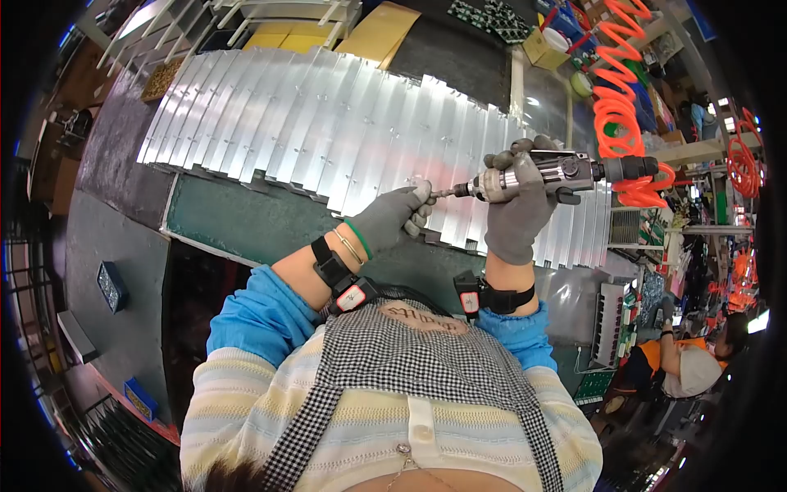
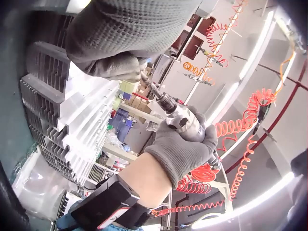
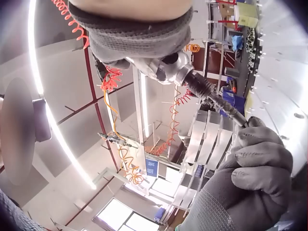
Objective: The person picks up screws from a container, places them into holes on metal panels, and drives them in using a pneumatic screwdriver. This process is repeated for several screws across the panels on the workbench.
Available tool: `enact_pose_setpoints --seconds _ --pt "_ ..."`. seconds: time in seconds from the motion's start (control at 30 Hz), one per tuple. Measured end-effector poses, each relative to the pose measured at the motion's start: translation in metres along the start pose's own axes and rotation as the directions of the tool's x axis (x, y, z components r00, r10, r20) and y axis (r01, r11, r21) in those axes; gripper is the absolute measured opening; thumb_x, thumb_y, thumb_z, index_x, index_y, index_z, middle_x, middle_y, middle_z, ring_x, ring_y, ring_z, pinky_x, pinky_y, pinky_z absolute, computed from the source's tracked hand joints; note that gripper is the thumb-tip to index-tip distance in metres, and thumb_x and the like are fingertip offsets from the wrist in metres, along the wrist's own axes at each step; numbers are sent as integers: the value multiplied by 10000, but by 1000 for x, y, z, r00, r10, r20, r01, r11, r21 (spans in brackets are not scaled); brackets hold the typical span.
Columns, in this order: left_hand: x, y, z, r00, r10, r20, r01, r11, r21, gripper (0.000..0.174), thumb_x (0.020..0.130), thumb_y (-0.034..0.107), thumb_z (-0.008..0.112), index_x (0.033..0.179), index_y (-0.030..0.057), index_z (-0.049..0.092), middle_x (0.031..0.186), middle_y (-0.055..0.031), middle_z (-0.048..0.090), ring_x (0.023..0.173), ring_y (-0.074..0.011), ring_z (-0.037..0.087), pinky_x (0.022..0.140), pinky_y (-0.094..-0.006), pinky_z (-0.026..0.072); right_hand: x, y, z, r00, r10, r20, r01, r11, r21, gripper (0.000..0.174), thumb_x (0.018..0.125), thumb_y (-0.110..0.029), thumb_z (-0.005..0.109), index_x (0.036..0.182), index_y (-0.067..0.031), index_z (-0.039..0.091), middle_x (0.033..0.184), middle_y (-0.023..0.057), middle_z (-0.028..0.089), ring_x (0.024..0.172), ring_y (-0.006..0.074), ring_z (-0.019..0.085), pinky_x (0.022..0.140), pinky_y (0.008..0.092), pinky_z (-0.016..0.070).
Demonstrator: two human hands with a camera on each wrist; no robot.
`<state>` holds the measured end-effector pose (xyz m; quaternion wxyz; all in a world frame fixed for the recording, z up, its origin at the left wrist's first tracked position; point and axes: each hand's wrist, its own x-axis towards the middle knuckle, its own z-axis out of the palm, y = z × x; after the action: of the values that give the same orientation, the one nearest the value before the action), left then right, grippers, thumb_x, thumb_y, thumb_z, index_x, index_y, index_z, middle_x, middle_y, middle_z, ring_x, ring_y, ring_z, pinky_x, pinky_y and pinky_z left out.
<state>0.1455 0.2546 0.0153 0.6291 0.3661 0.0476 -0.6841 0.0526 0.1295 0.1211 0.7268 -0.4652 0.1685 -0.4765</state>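
Observation:
My gloved right hand [image 1: 520,197] grips the body of a pneumatic screwdriver [image 1: 566,172], held level above a row of silver metal strips [image 1: 328,123]. The tool's bit [image 3: 226,107] points left toward my other hand. With thumb and fingers curled, my gloved left hand [image 1: 392,215] pinches the tip end of that bit. In the left wrist view the bit [image 2: 153,88] runs from the chuck to the left fingertips. Whether a small screw sits between those fingertips I cannot tell. A red coiled air hose [image 1: 616,115] hangs by the tool's rear end.
The strips lie side by side on a dark green workbench [image 1: 238,225]. A box of small brass-coloured parts [image 1: 161,79] stands at the far left, and a blue tray [image 1: 112,285] nearer. Another person [image 1: 693,361] sits at the right. Yellow sheets [image 1: 379,33] lie behind the strips.

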Motion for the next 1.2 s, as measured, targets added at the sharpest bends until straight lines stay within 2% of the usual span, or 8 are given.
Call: enact_pose_setpoints --seconds 0.23,0.33,0.43,0.67,0.73,1.0,1.1,1.2 --pt "3 -4 -1 996 43 84 -48 997 59 318 938 396 506 919 79 504 704 40 462 551 -26 359 472 -146 336 4 4 -10 993 -39 -111 43 999 32 395 785 -28 598 1151 -8 449 916 99 577 703 173 613 681 394 550" --pt "8 -7 5 992 124 -2 -124 992 36 334 935 407 505 915 74 503 714 34 464 572 -32 375 490 -147 353 3 3 -11 992 -35 -121 40 998 45 396 784 -35 607 1147 -10 453 918 96 580 700 171 613 687 402 548" --pt "8 -5 3 997 75 27 -76 996 40 372 926 410 522 984 43 516 753 14 495 598 -38 409 512 -164 385 2 4 -11 987 -64 -146 72 996 53 375 789 -16 599 1138 -14 461 918 98 581 703 179 615 648 377 549" --pt "-13 10 11 999 13 -34 -12 1000 15 368 913 37 439 1238 -130 398 1052 -163 562 786 -153 575 730 -260 488 -7 27 -22 999 -5 -41 3 998 -59 391 758 116 577 1111 -14 474 905 89 565 679 158 586 446 234 448" --pt "-20 12 12 997 13 -74 -10 999 49 398 877 -29 408 1252 -155 366 1111 -201 546 862 -185 596 794 -282 495 -10 31 -18 1000 -1 -18 0 997 -81 388 758 112 578 1110 -15 477 905 89 563 676 149 581 449 238 449" --pt "-12 6 -3 999 44 -32 -41 994 101 377 938 39 424 1284 -96 354 1142 -179 545 948 -192 603 774 -239 544 -13 31 -8 999 19 50 -9 984 -176 353 752 89 615 1071 -16 506 858 57 563 668 107 557 462 234 444" --pt "-15 7 0 997 55 -53 -50 994 95 362 946 53 427 1277 -82 369 1129 -166 557 937 -188 609 767 -231 546 -10 44 -19 989 -77 125 114 939 -323 344 759 77 624 1069 -23 513 860 39 567 689 90 553 537 232 470" --pt "-16 7 1 995 77 -62 -70 991 110 347 948 68 437 1260 -76 392 1106 -151 565 913 -180 612 766 -231 543 -11 46 -19 983 -18 183 74 950 -304 333 763 72 625 1063 -26 519 865 27 573 732 79 554 644 227 475"
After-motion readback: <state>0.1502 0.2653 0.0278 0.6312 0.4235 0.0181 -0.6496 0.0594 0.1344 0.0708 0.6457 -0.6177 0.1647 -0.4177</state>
